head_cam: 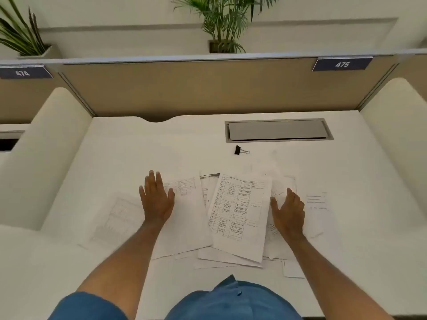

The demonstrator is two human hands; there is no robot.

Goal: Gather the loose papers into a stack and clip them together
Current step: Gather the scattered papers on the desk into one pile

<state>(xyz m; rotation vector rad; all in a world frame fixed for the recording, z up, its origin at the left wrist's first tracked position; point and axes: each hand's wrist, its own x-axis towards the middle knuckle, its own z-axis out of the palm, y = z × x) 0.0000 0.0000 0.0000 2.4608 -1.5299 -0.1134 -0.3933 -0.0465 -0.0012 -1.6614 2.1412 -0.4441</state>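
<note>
Several loose printed papers (pixel 238 215) lie overlapping and askew in the middle of the white desk (pixel 115 153). One sheet (pixel 115 218) lies apart at the left, another (pixel 317 204) at the right. My left hand (pixel 156 199) rests flat, fingers apart, on the left edge of the pile. My right hand (pixel 287 212) lies flat on the pile's right side, fingers spread. A black binder clip (pixel 240 150) sits on the desk beyond the papers, apart from both hands.
A grey cable hatch (pixel 278 130) is set into the desk at the back right. A tan partition (pixel 208 88) closes the back, white side dividers (pixel 46 146) flank the desk, and potted plants (pixel 223 24) stand behind.
</note>
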